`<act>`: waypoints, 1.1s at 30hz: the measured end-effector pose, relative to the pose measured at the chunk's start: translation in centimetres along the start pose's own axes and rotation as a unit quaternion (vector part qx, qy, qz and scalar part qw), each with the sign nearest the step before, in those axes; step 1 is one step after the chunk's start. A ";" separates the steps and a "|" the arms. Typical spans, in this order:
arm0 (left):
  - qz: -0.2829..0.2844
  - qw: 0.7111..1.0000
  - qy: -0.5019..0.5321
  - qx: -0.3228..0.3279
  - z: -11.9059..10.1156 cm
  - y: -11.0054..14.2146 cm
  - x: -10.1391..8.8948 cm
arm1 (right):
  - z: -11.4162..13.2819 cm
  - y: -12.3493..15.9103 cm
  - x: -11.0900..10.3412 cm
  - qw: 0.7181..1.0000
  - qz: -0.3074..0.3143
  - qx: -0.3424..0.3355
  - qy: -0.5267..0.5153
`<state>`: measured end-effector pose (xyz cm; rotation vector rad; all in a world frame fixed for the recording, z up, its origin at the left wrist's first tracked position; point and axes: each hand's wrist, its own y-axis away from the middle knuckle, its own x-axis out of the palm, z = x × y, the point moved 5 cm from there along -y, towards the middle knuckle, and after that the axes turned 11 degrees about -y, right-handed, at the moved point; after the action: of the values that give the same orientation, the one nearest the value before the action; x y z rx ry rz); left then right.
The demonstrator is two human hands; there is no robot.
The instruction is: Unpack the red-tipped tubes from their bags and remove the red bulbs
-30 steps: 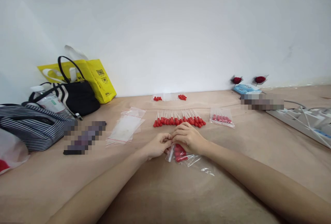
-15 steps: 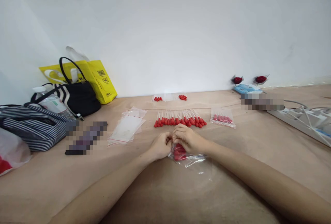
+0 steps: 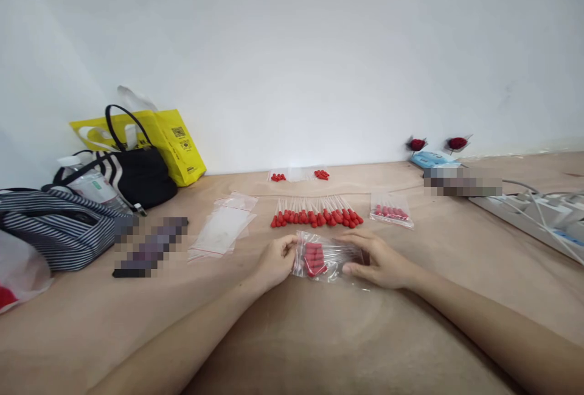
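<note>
The clear bag [image 3: 338, 254] of red-tipped sticks [image 3: 314, 260] is between the hands, on the near side of the loose row [image 3: 317, 217]; the left hand [image 3: 279, 258] pinches its left edge, while the right hand [image 3: 385, 262], apart from the left, has thumb and fingers spread at its other end. The yellow tote [image 3: 168, 154] bears two square codes [image 3: 178, 132] and illegible print [image 3: 187, 167]; wording on the bottle [image 3: 94, 188] is too small to read.

The head camera faces forward and down, across table [image 3: 292, 340] to wall [image 3: 292, 66].

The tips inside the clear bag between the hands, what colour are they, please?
The tips are red, clearest in the head view.
</note>
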<state>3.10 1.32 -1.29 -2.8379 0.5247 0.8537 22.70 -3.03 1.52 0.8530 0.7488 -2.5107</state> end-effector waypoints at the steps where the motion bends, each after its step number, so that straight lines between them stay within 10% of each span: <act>1: 0.004 1.000 -0.007 -0.004 0.0 0.0 0.0 | -0.2 0.5 0.1 1.000 0.009 0.010 0.022; 10: -0.030 0.942 -0.290 0.165 -2.8 0.9 -2.3 | -0.5 0.7 0.8 0.991 0.099 0.020 0.086; 33: 0.138 0.957 -0.189 0.173 -2.9 0.0 -0.4 | -1.0 0.8 0.5 0.993 0.082 0.046 0.064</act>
<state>4.26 0.77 1.32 -2.2452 0.9200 1.1820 23.11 -3.15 0.25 1.0721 0.5797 -2.3781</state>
